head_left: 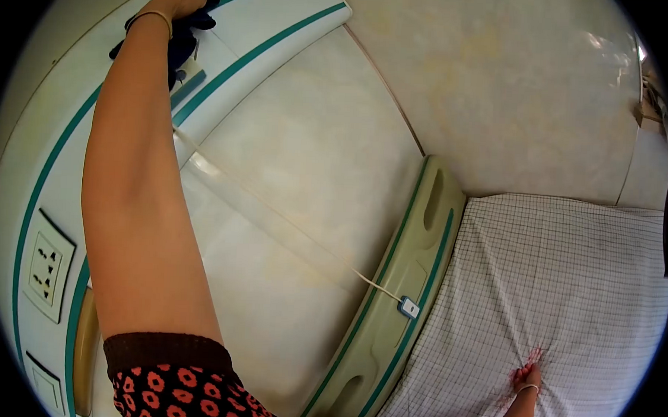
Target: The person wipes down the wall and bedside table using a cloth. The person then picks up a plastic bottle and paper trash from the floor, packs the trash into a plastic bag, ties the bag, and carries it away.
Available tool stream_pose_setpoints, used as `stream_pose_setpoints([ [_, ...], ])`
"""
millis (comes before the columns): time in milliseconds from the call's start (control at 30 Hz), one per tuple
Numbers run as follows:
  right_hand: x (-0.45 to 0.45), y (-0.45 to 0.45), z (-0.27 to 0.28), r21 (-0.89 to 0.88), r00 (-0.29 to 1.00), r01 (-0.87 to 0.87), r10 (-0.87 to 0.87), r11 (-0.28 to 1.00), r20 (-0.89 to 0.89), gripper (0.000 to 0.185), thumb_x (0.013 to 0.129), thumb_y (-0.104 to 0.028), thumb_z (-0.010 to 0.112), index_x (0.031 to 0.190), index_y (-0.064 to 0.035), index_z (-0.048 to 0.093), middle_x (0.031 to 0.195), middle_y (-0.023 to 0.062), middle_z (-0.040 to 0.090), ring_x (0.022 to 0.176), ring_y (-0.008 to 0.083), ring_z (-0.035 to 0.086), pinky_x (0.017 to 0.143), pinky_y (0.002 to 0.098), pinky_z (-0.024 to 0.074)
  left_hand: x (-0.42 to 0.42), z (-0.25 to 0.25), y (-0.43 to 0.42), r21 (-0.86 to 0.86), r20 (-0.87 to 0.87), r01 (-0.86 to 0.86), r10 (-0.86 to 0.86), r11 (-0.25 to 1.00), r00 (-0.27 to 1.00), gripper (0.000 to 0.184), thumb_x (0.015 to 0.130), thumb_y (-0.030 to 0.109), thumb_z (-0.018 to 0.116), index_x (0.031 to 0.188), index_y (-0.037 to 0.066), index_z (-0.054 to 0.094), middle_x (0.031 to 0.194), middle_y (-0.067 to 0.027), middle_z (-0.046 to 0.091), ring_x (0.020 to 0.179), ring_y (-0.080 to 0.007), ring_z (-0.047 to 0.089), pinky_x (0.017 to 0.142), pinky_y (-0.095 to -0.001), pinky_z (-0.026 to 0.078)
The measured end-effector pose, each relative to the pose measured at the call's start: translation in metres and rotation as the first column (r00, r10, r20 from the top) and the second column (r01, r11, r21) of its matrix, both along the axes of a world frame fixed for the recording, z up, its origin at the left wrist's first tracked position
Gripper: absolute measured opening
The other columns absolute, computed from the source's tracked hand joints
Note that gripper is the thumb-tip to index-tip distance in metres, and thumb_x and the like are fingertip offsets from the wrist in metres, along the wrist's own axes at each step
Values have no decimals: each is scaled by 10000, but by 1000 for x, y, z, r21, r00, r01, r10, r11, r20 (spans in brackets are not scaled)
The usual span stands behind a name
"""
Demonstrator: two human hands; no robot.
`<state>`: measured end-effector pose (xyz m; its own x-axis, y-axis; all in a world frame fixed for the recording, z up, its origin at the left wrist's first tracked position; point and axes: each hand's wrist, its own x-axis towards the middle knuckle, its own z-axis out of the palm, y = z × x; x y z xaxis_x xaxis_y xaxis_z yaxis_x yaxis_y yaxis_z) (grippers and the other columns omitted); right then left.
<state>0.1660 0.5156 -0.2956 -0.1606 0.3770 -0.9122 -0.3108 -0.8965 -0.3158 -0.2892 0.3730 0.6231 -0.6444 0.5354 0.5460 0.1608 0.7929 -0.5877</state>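
My left arm reaches up along the left side, and my left hand is closed over a dark blue cloth on the top of the white wall panel with green stripes. Parts of the cloth stick out around the fingers and wrist. At the lower right my right hand rests on a checked bed sheet, its fingers curled and closed. Creases in the sheet run out from it, and reddish marks show beside it. What the fingers hold, if anything, is too small to tell.
A pale green bed headboard stands between the tiled wall and the sheet. From the panel a white cord runs to a small call button on the headboard. A socket plate is at the left; a wooden object shows at the upper right.
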Motion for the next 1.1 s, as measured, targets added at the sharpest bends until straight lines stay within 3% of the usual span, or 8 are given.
stream_pose_setpoints([
  [100,0,0,8,-11,1000,-22,22,1000,6,304,827,-332,442,570,-170,441,440,-31,419,364,113,380,353,234,359,-14,-10,27,-41,-82,-65,62,997,995,311,663,230,583,879,10,627,1034,-207,556,1015,-338,507,887,-338,393],
  [200,-5,-2,33,-64,999,-14,17,998,47,309,829,-350,450,576,-172,452,434,-34,416,366,120,385,341,247,324,28,-80,58,-96,-386,188,-211,977,898,210,688,99,539,844,-16,619,918,-202,587,887,-338,545,784,-384,438],
  [367,7,-2,8,-37,1000,7,-7,999,-1,321,824,-391,454,590,-171,462,432,-36,415,370,135,392,340,274,270,-48,-142,95,-204,-203,467,-504,860,839,132,698,23,512,815,13,571,864,-180,573,890,-335,521,772,-396,425],
  [567,3,-5,25,-37,997,-65,67,997,29,310,836,-396,434,633,-164,470,436,-31,420,372,141,400,323,272,261,-102,-190,115,-319,-335,314,-416,894,845,338,737,200,560,1020,28,493,1076,-112,459,1061,-253,390,861,-341,379],
  [700,6,-6,27,-11,997,-77,77,997,31,326,837,-398,430,627,-152,466,432,-26,408,368,142,386,309,271,261,-155,-226,108,-456,-257,385,-533,802,806,483,758,239,554,1164,14,421,1218,-160,388,1182,-280,307,966,-349,296],
  [767,4,-4,33,-35,997,-59,60,998,48,330,839,-396,429,624,-148,463,430,-25,405,364,141,379,308,271,260,-143,-252,101,-334,15,255,-266,907,964,528,765,276,555,1197,17,395,1286,-167,323,1219,-287,263,988,-354,261],
  [967,9,-8,29,-29,997,-63,65,998,44,320,837,-383,436,597,-173,462,430,-42,415,367,125,395,313,266,257,-164,-261,120,-355,-179,152,-227,922,957,576,801,326,510,1218,-32,340,1277,-168,331,1200,-290,272,1001,-332,222],
  [1100,11,-9,29,6,996,-65,65,998,63,335,840,-398,416,600,-171,467,424,-35,414,354,132,390,308,272,261,-196,-275,137,-294,-237,263,-336,919,911,399,776,191,510,1106,-24,443,1148,-171,420,1097,-294,367,946,-344,290],
])
